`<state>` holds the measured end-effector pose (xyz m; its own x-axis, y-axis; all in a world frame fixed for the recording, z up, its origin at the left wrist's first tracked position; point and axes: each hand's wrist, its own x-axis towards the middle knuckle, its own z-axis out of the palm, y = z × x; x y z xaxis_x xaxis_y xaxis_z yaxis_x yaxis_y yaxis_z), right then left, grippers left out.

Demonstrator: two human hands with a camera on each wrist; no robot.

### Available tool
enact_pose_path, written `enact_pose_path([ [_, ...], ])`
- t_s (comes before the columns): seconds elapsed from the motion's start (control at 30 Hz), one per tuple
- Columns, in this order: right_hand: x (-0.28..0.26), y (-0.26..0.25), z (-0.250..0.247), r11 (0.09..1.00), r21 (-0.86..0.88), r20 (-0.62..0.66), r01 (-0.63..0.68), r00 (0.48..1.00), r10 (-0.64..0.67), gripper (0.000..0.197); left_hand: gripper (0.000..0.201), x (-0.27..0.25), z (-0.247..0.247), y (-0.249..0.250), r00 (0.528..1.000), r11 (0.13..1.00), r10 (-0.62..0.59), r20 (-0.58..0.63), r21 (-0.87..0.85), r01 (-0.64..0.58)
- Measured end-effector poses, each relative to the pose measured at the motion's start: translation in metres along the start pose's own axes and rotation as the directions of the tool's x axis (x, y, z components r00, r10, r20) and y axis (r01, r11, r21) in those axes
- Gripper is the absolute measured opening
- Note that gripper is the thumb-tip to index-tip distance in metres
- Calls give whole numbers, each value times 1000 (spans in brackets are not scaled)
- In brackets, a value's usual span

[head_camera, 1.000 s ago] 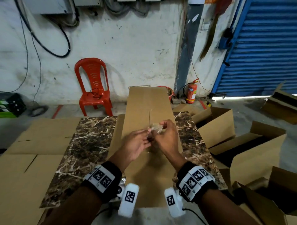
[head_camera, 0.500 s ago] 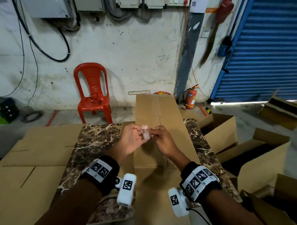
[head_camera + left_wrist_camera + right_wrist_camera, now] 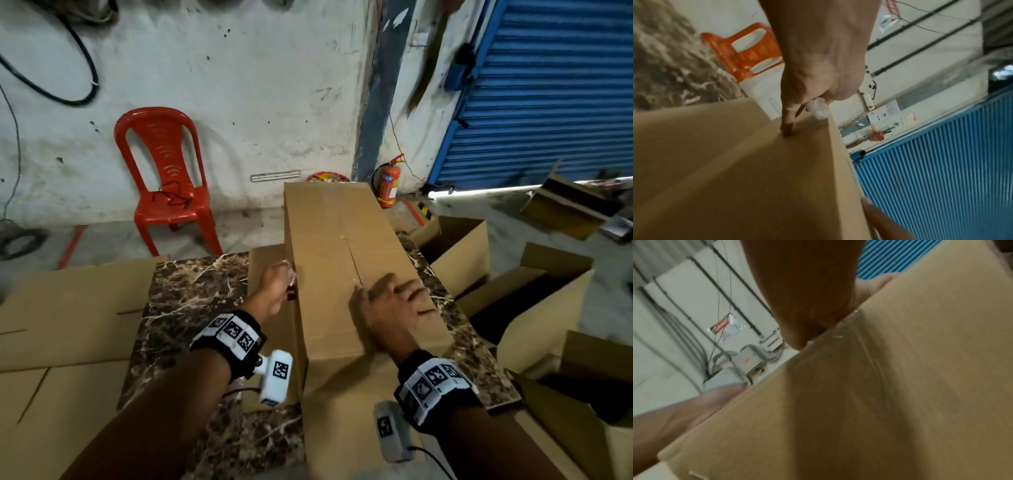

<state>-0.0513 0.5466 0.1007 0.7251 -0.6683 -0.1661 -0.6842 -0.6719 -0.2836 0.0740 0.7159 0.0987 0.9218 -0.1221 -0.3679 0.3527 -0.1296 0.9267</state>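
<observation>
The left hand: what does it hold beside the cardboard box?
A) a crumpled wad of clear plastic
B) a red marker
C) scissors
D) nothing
A: the left hand grips a small crumpled wad of clear plastic while it touches the cardboard box.

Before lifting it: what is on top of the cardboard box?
The right hand lies flat on the cardboard box, beside its centre seam; the left hand, gripping a crumpled clear wad, touches its side. What the palm covers is hidden.
</observation>
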Motion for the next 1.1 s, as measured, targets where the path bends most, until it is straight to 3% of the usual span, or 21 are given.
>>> enact_pose_path([
  [0.23, 12, 7, 0, 976, -91, 80, 196, 979, -189, 78, 22, -19, 13, -14, 995, 995, 98, -4, 33, -98],
  [0.4, 19, 28, -21, 950, -96, 191, 297, 942, -275, 78, 21, -44, 40, -20, 976, 993, 114, -188, 13, -113],
  [0.5, 23, 42, -33, 907, -90, 262, 412, 888, -377, 76, 13, -78, 47, -32, 941, 991, 131, -311, 29, -129],
  [0.63, 29, 58, -44, 791, -127, 344, 599, 774, -531, 70, 15, -137, 58, -60, 888, 970, 242, -392, 119, -212],
  [0.73, 37, 63, -53, 726, -142, 379, 673, 714, -588, 73, 27, -169, 70, -72, 851, 924, 349, -392, 295, -243],
  [0.87, 32, 50, -50, 668, -138, 396, 731, 659, -639, 82, 33, -180, 54, -83, 855, 899, 369, -365, 376, -227],
  [0.97, -2, 33, -35, 644, -86, 302, 760, 636, -710, 62, 38, -181, 26, -90, 885, 849, 374, -277, 486, -207],
  [1.03, -33, 20, -25, 634, -41, 235, 772, 625, -745, 56, 36, -184, 9, -90, 922, 877, 341, -186, 415, -241],
  [1.1, -58, 7, -14, 617, -24, 228, 787, 605, -763, 53, 31, -184, -12, -88, 926, 921, 318, -204, 296, -252],
])
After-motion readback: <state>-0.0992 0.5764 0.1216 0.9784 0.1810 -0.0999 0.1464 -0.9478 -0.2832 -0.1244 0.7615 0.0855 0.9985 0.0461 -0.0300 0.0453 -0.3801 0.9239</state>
